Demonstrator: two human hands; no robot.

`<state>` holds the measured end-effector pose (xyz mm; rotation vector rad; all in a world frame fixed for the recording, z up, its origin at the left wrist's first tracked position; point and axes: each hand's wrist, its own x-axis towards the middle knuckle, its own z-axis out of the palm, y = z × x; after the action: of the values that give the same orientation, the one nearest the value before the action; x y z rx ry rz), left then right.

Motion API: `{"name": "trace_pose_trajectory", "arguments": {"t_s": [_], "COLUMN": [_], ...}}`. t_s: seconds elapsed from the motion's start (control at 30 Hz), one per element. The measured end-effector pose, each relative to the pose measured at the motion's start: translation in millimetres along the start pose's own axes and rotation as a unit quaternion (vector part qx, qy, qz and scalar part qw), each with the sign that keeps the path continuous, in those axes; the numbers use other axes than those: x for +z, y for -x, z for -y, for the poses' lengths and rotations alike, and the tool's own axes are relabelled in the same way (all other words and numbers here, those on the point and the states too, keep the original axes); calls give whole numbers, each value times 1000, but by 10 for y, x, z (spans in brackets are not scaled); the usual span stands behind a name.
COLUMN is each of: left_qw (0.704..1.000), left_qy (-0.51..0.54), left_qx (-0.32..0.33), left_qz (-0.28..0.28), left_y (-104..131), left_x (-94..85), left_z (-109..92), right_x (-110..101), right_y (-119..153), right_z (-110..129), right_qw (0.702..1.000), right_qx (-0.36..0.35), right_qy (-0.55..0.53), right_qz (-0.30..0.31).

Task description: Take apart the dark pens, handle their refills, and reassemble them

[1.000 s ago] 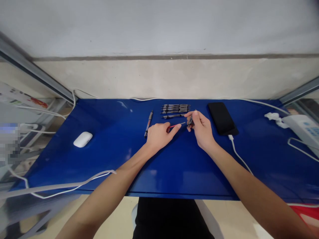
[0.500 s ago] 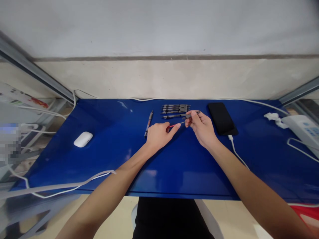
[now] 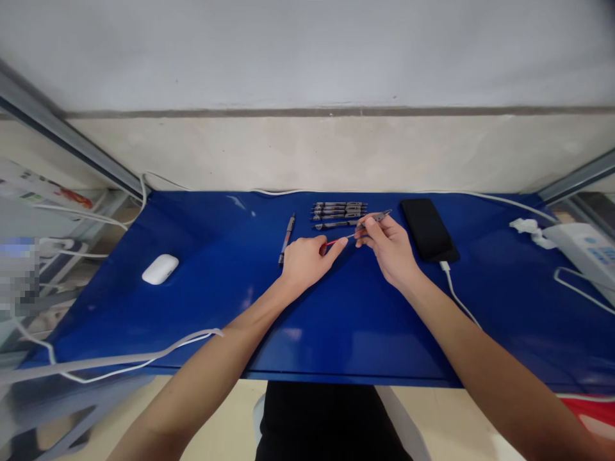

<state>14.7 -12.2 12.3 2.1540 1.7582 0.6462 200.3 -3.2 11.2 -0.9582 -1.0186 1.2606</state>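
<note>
Barrel (image 3: 383, 216) has tilted (slightly), right hand (image 3: 391, 253) pinching it, we note; if slack, left hand (image 3: 305, 261) could drop its pinched refill (image 3: 332, 242).

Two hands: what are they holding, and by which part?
Left hand: a thin red stick, by its red part. Right hand: a grey pen piece, pinched with one end sticking out.

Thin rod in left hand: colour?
Thin rod: red by the left hand, greyish farther out; head view shows it best.
</note>
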Motion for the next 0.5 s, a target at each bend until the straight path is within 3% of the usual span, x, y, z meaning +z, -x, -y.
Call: {"name": "trace_pose_trajectory", "arguments": {"t_s": [0.17,0.5], "left_qw": [1000,1000], "left_qy": [3,4], "left_qx": [-14,-10], "left_qz": [-13,-27], "left_y": [-9,-7], "left_x": [19,33], "left_z": [20,32], "right_x": [15,26], "right_y": [17,19], "right_z": [30,10], "right_qw": [999,999], "right_qx": [14,-3], "right_qy": [-1,29], "right_qz": [36,28]}}
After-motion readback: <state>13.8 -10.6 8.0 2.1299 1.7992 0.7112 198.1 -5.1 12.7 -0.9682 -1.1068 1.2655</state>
